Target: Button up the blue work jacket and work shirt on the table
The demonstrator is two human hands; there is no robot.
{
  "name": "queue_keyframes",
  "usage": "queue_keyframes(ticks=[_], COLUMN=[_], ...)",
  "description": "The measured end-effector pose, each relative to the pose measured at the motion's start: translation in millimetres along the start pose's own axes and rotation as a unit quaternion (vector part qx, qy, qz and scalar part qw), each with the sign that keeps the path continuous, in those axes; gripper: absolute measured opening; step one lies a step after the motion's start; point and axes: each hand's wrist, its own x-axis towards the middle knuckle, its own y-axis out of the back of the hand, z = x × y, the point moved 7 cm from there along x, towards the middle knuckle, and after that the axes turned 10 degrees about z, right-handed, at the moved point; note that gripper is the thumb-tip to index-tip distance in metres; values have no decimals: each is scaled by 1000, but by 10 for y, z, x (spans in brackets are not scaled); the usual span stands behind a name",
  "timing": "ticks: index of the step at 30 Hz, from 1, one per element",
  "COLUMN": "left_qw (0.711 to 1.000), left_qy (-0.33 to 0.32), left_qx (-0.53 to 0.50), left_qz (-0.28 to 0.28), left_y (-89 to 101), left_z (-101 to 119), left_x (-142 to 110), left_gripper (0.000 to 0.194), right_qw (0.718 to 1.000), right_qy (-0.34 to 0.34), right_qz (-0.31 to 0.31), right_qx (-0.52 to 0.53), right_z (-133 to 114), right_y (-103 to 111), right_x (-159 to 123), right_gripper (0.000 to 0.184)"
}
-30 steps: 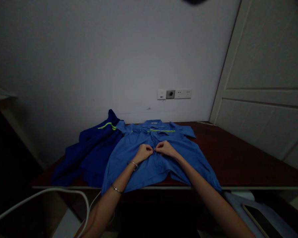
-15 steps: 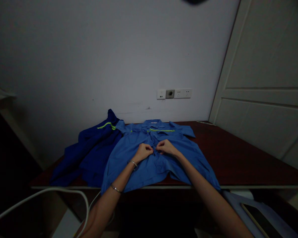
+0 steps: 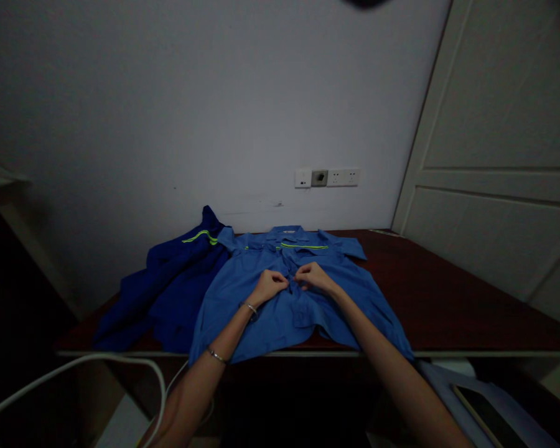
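Observation:
A light blue work shirt with a yellow-green stripe across the chest lies flat on a dark red-brown table, collar towards the wall. My left hand and my right hand meet at the shirt's front placket, both with fingers curled and pinching the fabric there. What sits between the fingertips is too small to make out. A bracelet shows on my left wrist and another higher on that forearm.
A dark blue garment with a yellow-green stripe lies crumpled left of the shirt. A socket strip is on the wall behind. A white door stands right. A white cable curves below the table's front edge.
Both hands stay pinched at the middle of the shirt front; the fingers shift only slightly.

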Motion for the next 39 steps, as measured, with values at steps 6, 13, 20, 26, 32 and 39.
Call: queue_keyframes(ticks=[6, 13, 20, 26, 32, 39], left_qw=[1000, 998, 993, 996, 996, 993], left_qy=[5, 24, 65, -12, 5, 36], left_qx=[-13, -53, -91, -47, 81, 61], left_qz=[-1, 21, 46, 70, 32, -99], left_y=[-14, 79, 145, 145, 203, -2], left_z=[-38, -54, -138, 88, 389, 545], left_x=[19, 57, 91, 21, -251, -586], left_gripper=[16, 15, 18, 23, 38, 44], right_qw=[1000, 996, 992, 990, 988, 981], right_qy=[-16, -28, -21, -20, -14, 16], right_qz=[2, 42, 80, 80, 106, 132], right_qx=[26, 69, 99, 111, 108, 142], right_z=[-21, 36, 76, 50, -88, -200], right_y=[4, 116, 261, 201, 196, 220], right_x=[-26, 51, 110, 106, 78, 46], right_gripper=[8, 7, 8, 12, 13, 18])
